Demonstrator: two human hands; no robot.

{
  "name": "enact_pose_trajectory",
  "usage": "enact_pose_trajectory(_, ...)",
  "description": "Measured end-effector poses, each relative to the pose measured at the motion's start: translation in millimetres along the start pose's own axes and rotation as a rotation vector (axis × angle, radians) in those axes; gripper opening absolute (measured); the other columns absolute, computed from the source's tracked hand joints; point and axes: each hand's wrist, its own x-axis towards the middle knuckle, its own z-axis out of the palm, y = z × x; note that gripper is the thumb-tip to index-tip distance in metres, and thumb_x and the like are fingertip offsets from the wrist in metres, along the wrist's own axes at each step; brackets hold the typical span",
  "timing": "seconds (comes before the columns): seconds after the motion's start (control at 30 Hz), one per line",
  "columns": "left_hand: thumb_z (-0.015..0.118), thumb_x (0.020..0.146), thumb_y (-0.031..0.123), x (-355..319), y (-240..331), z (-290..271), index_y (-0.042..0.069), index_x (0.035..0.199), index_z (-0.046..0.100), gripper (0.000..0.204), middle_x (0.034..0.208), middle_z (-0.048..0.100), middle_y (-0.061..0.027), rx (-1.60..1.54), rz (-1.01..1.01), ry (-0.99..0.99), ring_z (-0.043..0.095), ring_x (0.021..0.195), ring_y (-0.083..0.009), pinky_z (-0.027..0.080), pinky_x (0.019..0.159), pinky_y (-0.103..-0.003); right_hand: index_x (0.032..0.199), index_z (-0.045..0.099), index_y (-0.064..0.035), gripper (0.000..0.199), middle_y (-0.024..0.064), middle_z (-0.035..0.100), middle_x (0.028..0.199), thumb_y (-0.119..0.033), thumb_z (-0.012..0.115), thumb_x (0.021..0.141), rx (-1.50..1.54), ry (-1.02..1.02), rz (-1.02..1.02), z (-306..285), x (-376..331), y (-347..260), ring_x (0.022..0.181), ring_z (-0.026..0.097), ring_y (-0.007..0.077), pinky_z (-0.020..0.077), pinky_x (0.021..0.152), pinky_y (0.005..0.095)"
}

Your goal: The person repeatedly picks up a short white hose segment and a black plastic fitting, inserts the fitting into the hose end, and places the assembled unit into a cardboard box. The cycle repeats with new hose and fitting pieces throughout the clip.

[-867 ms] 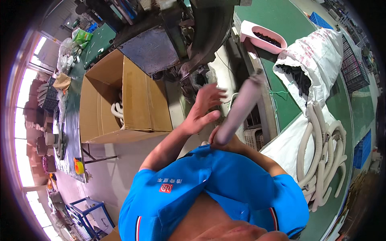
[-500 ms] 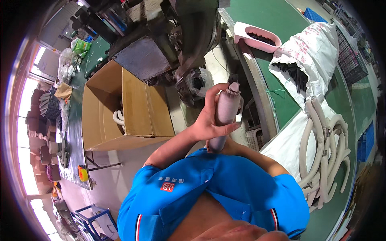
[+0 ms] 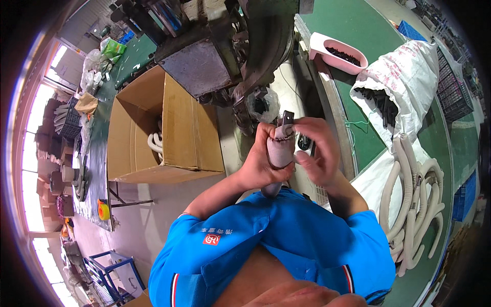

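Note:
My left hand (image 3: 260, 161) is wrapped around a grey fabric-covered tube (image 3: 280, 153) held upright before my chest. A gathered, dark-stitched seam rings the cover near its top. From that end sticks a flat dark metal tab (image 3: 288, 118) with a hole. My right hand (image 3: 323, 148) is at the upper end, fingertips touching the cover beside the tab, thumb spread apart from them. In the gap between thumb and fingers shows a small black thing (image 3: 304, 143); whether it lies in the hand or behind it, I cannot tell. The tube's lower end (image 3: 271, 191) reaches my shirt.
A dark metal machine (image 3: 199, 66) stands ahead, beside an open cardboard box (image 3: 192, 128) with curved grey tubes inside. On the green table at right are a pink tub (image 3: 337, 53) of black pieces, a white sack (image 3: 404, 69) of black parts and piled grey tubes (image 3: 409, 204).
My right hand has come up from behind the tube's lower part to its top end. The tube has shifted slightly left and lower, and its metal tab now shows flat.

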Motion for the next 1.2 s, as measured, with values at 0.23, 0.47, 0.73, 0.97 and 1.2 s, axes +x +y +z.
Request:
enact_pose_trajectory(0.23, 0.074, 0.066, -0.003, -6, 0, -4, 0.01, 0.114, 0.022, 0.072, 0.104, 0.042, -0.0105, 0.252, 0.126, 0.03, 0.046, 0.091, -0.015, 0.045, 0.076, -0.03, 0.111, 0.056, 0.0002, 0.042, 0.0214, 0.058, 0.107, -0.013, 0.07, 0.074, -0.348, 0.033, -0.127, 24, -1, -7, 0.091, 0.062, 0.033, 0.0515, 0.078, 0.0359)
enact_pose_trajectory(0.47, 0.073, 0.066, -0.003, -8, -1, 4, 0.008, 0.123, 0.021, 0.078, 0.113, 0.051, -0.0188, 0.224, 0.069, 0.094, 0.054, 0.1, -0.0236, 0.047, 0.083, -0.034, 0.076, 0.049, -0.0024, 0.022, 0.0141, 0.057, 0.086, -0.013, 0.068, 0.076, -0.075, 0.079, 0.089, 28, 0, 2, 0.072, 0.058, 0.0264, 0.0474, 0.061, 0.0317)
enact_pose_trajectory(0.73, 0.073, 0.063, 0.0, -9, -8, -9, 0.008, 0.118, 0.027, 0.072, 0.105, 0.048, -0.0127, 0.298, 0.06, 0.119, 0.051, 0.095, -0.0183, 0.044, 0.081, -0.033, 0.089, 0.051, -0.0041, 0.026, 0.0088, 0.047, 0.106, -0.007, 0.072, 0.073, 0.472, 0.208, 0.254, 43, -11, 14, 0.096, 0.049, 0.0161, 0.0404, 0.083, 0.0293)
enact_pose_trajectory(0.97, 0.077, 0.062, 0.003, -5, -2, -16, 0.01, 0.107, 0.038, 0.06, 0.103, 0.045, -0.0046, 0.229, -0.065, 0.021, 0.044, 0.095, -0.0121, 0.04, 0.084, -0.029, 0.102, 0.053, -0.004, 0.046, 0.0152, 0.047, 0.116, -0.013, 0.079, 0.064, 0.286, 0.032, 0.166, 31, -16, 31, 0.106, 0.049, 0.0276, 0.04, 0.091, 0.0368)
enact_pose_trajectory(1.2, 0.075, 0.064, 0.001, 2, -19, -9, 0.009, 0.127, 0.025, 0.081, 0.119, 0.047, -0.0143, 0.118, -0.082, -0.028, 0.049, 0.11, -0.0209, 0.042, 0.092, -0.034, 0.071, 0.049, -0.0059, 0.02, 0.0207, 0.045, 0.119, -0.009, 0.069, 0.071, 0.128, -0.035, -0.011, 33, -22, 44, 0.106, 0.048, 0.0291, 0.0399, 0.09, 0.0409)
